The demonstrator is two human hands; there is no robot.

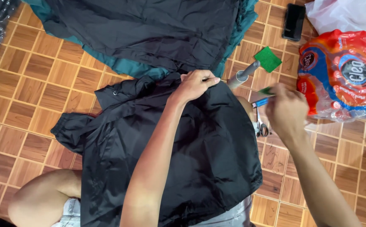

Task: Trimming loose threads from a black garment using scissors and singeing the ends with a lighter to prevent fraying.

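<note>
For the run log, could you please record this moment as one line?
left hand: pinches black jacket edge | right hand: holds small green piece, blurred | nearby: scissors, green square

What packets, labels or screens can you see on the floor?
Shrink-wrapped pack of bottles: right side, bulging, red, orange and blue, with round labels.
Dark flat phone: top right, black rectangle, screen off.
White plastic bag: top right corner, crumpled.

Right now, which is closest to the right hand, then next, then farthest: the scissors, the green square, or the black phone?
From the right hand:
1. Scissors, on the floor just beside it, toward the jacket.
2. Green square, farther up the floor.
3. Black phone, at the top edge, farthest.
</note>
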